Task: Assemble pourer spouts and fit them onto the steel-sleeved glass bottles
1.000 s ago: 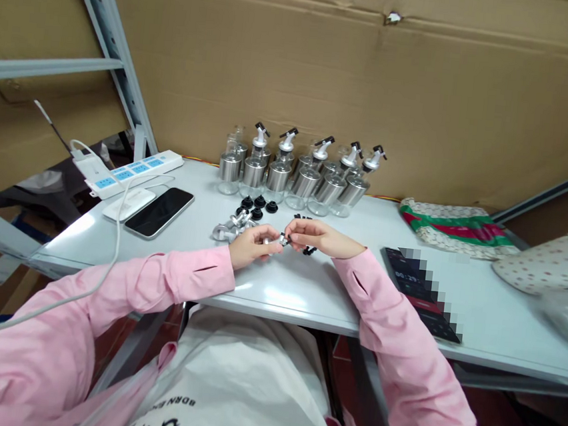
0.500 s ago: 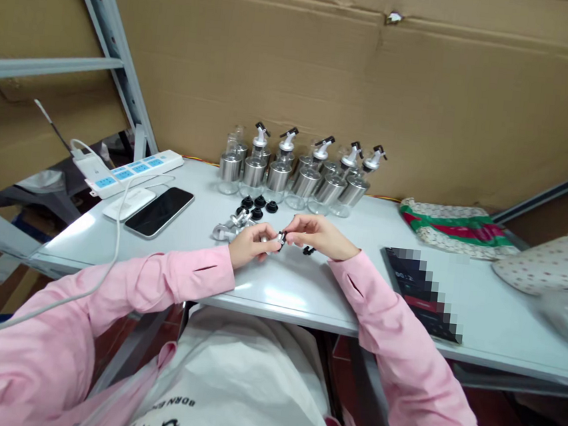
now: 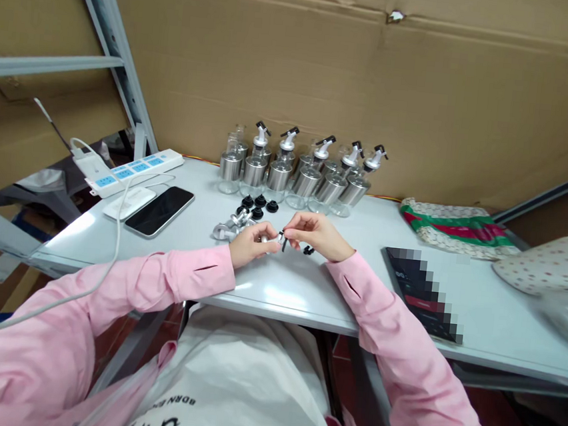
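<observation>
My left hand (image 3: 251,244) pinches a small white spout piece (image 3: 278,238) above the table's middle. Close beside it, my right hand (image 3: 319,235) holds a small black part (image 3: 284,242) between thumb and fingers, against the white piece. Left of my hands lie several white and clear spout pieces (image 3: 232,227), and behind them several round black stoppers (image 3: 259,201). A few tiny black pieces (image 3: 308,249) rest under my right hand. Several glass bottles with steel bands (image 3: 279,175) stand behind; some carry white pourers with black levers (image 3: 322,148).
On the left are a power strip (image 3: 137,171), a phone (image 3: 160,211), a white box (image 3: 129,203) and a white cable (image 3: 117,244). A dark device (image 3: 419,293) and a patterned cloth (image 3: 456,228) lie right. Cardboard (image 3: 279,58) stands behind the table (image 3: 362,230).
The black part in my right fingers has turned and now points downward beside the white piece. My right hand has shifted slightly left; my left hand has barely moved.
</observation>
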{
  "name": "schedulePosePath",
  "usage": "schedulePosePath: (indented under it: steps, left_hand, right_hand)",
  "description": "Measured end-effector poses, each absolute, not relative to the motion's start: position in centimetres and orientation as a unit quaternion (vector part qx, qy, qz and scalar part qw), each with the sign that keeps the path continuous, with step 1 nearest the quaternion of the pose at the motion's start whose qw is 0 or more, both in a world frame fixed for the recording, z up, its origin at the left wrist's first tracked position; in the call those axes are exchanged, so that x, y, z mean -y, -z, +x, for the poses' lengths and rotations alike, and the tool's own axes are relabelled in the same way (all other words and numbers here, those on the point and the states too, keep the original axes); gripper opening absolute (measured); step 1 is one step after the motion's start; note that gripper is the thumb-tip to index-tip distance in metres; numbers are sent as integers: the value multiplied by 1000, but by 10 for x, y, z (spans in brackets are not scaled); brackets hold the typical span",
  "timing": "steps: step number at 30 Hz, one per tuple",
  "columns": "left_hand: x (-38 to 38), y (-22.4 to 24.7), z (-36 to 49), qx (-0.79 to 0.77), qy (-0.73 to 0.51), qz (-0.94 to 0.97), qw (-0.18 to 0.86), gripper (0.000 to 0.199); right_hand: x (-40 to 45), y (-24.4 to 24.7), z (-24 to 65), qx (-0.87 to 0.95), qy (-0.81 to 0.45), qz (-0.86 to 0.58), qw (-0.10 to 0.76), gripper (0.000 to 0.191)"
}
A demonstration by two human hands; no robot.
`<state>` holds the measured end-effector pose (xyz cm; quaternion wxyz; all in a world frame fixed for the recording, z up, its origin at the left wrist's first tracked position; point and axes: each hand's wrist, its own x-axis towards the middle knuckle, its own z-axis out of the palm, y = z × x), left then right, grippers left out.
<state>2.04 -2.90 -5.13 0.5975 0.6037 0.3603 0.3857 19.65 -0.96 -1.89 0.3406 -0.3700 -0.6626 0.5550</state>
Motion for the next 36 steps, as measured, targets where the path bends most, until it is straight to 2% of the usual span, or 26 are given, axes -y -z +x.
schedulePosePath:
  steps: [8, 13, 17, 29, 36]
  left_hand:
    - [31, 54, 22, -355, -373, 593, 620, 29]
    - [34, 49, 22, -381, -365, 541, 655, 13]
    - [33, 51, 22, -390, -381, 537, 643, 4]
    - [30, 58, 23, -399, -402, 534, 628, 9]
    - [31, 61, 24, -378, -425, 523, 634, 35]
  right_hand:
    - [9, 21, 196, 655, -566, -374, 332, 26]
    - [10, 22, 195, 659, -583, -360, 310, 32]
    - [12, 24, 193, 674, -557, -365, 320, 32]
    - [8, 37, 187, 696, -499, -368, 362, 36]
    - [9, 39, 184, 706, -534, -326, 331, 34]
